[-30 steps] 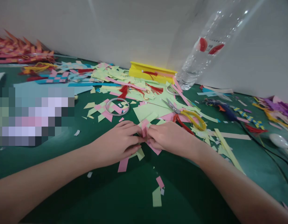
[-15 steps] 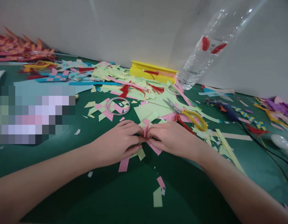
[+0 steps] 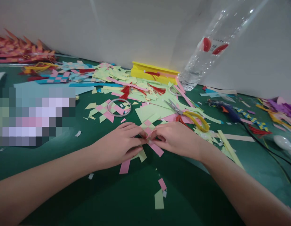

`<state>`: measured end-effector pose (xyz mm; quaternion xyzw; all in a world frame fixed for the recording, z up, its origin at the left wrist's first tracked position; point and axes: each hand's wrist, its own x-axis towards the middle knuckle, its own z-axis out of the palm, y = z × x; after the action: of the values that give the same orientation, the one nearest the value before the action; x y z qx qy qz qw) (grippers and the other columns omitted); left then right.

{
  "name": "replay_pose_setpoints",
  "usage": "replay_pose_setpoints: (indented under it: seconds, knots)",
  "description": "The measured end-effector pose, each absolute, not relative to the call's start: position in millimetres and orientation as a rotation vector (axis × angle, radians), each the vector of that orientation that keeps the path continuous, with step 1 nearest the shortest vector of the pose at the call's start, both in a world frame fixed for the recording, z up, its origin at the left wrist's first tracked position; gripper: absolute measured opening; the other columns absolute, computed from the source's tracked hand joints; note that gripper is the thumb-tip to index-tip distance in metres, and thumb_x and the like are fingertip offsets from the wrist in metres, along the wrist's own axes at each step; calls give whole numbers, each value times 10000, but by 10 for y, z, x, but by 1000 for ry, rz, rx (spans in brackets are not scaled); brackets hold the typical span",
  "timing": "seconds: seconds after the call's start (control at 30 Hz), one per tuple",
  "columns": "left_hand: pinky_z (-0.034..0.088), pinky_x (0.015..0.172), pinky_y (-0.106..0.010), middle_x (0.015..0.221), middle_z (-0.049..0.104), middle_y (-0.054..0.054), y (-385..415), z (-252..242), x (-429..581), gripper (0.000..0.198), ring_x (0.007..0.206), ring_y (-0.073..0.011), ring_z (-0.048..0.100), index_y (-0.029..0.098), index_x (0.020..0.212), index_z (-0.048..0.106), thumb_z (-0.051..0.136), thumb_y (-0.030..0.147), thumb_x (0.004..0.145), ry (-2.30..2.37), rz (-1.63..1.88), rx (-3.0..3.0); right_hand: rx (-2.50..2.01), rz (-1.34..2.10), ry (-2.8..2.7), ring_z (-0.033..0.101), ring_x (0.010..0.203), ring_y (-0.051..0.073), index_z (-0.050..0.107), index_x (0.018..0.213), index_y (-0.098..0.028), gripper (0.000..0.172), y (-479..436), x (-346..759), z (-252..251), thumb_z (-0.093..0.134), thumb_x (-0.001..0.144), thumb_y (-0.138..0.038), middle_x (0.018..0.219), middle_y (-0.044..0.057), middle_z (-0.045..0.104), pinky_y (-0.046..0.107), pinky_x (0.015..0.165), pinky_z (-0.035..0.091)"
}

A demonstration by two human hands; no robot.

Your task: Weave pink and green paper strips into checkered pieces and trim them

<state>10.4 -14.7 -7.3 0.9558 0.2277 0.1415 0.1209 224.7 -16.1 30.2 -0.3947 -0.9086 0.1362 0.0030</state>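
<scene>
Both my hands meet over a small woven piece of pink and pale green paper strips (image 3: 148, 124) on the green table. My left hand (image 3: 125, 141) pinches the weave from the left, its fingertips at the middle of the piece. From the right, my right hand (image 3: 176, 138) grips it with thumb and forefinger, touching the left fingertips. Loose strip ends stick out below, among them a pink strip end (image 3: 156, 148) and another pink end (image 3: 125, 166) under my left hand. My fingers hide much of the weave.
Scissors (image 3: 199, 121) with yellow and red handles lie beyond my right hand. A tape roll (image 3: 119, 107) rests on another woven piece (image 3: 106, 110). Behind are paper scraps, red tassels (image 3: 125, 91), a yellow folded strip (image 3: 155, 72) and a clear bottle (image 3: 199, 62). A dark cable tool (image 3: 235, 115) lies right.
A pink strip that stood up between my fingertips now lies down, showing the checkered weave. My right fingers have shifted slightly; my left hand has hardly moved.
</scene>
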Motion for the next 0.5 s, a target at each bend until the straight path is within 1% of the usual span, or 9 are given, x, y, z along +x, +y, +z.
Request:
replay_pose_setpoints:
  seconds: [0.1,0.27,0.5]
  knots:
    - [396,945,-413,1080,593,-78,-146,-80,102,255,1019,-215,511,200,1077,654,455,179,919,658,415,2789,-1267,414,-2820,643,808,168,693,925,-197,156,-156,2230,292,559,851,-228,899,28,719,265,632,406]
    - [395,951,-414,1061,590,-76,-147,-92,98,267,1045,-225,501,197,1128,631,467,180,917,668,416,2789,-1325,434,-2857,624,786,163,659,857,-156,161,-175,2175,307,509,879,-211,884,43,701,255,606,371]
    - [395,961,-427,1074,589,-89,-134,-74,102,274,1050,-235,500,181,1138,634,489,181,906,671,366,2782,-1446,279,-3000,560,632,146,593,785,-136,115,-169,2038,409,498,842,-169,766,56,650,253,486,259]
